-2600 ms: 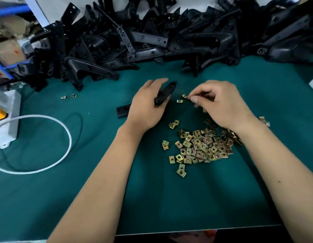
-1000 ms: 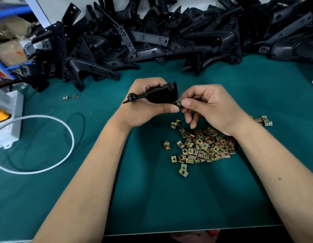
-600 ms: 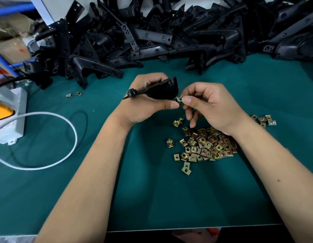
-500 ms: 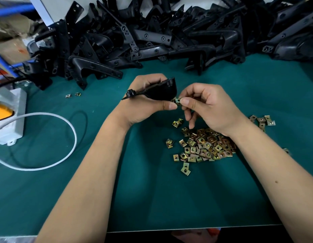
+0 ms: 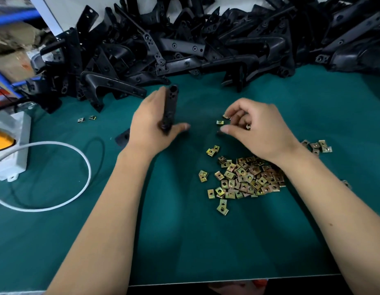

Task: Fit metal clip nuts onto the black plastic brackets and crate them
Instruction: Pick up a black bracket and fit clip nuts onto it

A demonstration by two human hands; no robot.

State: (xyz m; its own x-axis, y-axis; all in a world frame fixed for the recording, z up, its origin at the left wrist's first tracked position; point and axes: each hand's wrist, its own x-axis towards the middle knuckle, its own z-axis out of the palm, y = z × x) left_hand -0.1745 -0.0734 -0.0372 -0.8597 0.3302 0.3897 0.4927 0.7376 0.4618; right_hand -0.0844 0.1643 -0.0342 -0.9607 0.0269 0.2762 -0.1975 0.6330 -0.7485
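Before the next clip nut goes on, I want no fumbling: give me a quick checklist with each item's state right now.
1. Bracket gripped by left hand: ok.
2. Right hand holding a clip nut: ok, though blurred.
3. Loose clip nuts beside the right fingertips: ok.
4. Clip nut pile stocked on the mat: ok.
5. Nut already seated on the held bracket: cannot tell.
6. Crate in view: not ok.
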